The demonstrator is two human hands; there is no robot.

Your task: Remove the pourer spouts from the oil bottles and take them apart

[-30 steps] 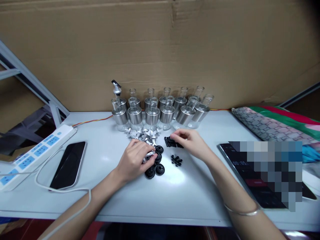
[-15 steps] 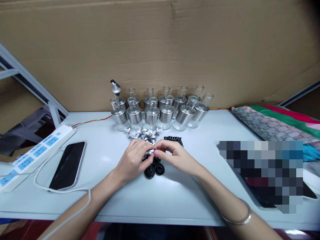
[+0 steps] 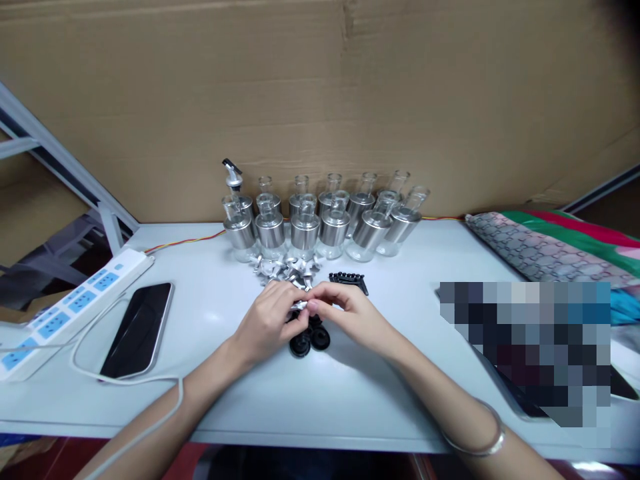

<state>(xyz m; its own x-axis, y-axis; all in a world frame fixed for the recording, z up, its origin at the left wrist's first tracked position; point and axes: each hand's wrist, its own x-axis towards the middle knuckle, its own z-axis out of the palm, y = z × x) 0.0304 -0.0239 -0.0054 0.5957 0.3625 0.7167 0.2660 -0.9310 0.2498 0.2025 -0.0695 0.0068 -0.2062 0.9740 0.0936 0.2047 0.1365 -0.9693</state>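
Note:
My left hand [image 3: 270, 319] is closed around a small silver pourer spout [image 3: 299, 306], mostly hidden by the fingers. Thumb and index finger of my right hand [image 3: 353, 313] pinch together at the spout's end; whatever sits between them is too small to make out. Beneath my fingers lie several round black stoppers [image 3: 320, 338]. Just beyond my hands is a heap of silver pourer spouts [image 3: 286, 268]. A group of small black levers [image 3: 350, 279] lies beyond my right hand.
Glass bottles [image 3: 305, 232] with steel sleeves stand in two rows before the cardboard wall [image 3: 300, 100]; a complete pourer [image 3: 233, 176] tops one. To the left are a phone [image 3: 137, 330], a white cable [image 3: 125, 382] and a power strip [image 3: 75, 310]. Folded fabric [image 3: 515, 247] lies right.
Both hands stay together around the spout, with only slight finger movement. The whole view has shifted very slightly.

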